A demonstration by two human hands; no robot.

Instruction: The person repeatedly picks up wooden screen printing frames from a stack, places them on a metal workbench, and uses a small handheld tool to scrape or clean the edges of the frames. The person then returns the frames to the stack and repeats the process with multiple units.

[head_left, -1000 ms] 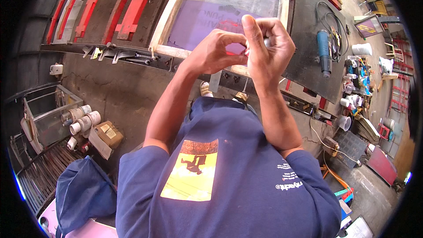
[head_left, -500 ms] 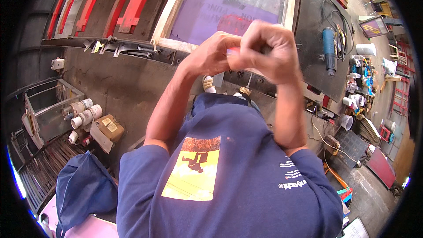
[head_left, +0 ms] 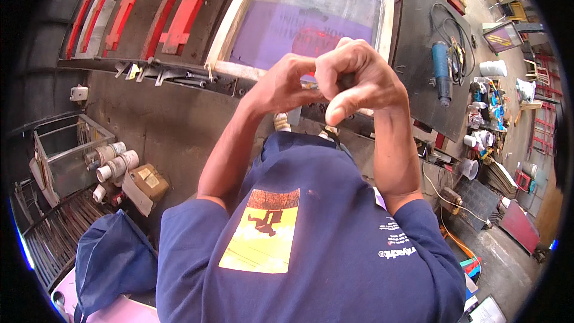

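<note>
My left hand (head_left: 287, 85) and my right hand (head_left: 359, 78) are raised in front of my chest, touching or nearly touching. Fingers of the left hand are curled toward the right one. The right hand is closed, with its thumb held out from the curled fingers. A small bit of red and blue shows between the hands; I cannot make out whether it is a held thing or the background. Beyond them lies a pale wooden frame (head_left: 231, 27) around a translucent, purple-tinted panel (head_left: 263, 33) with a red patch near the hands.
Right of the frame, a blue power tool (head_left: 441, 69) with a coiled black cord lies on a dark board (head_left: 412, 42). Red slatted racks (head_left: 190, 9) stand at the far left. White buckets (head_left: 118, 166), a cardboard box (head_left: 148, 183) and a blue bag (head_left: 113, 254) are at lower left.
My right hand has turned, its thumb coming away from the fingers and pointing down toward me. The left hand stays curled beside it, nearly in place.
</note>
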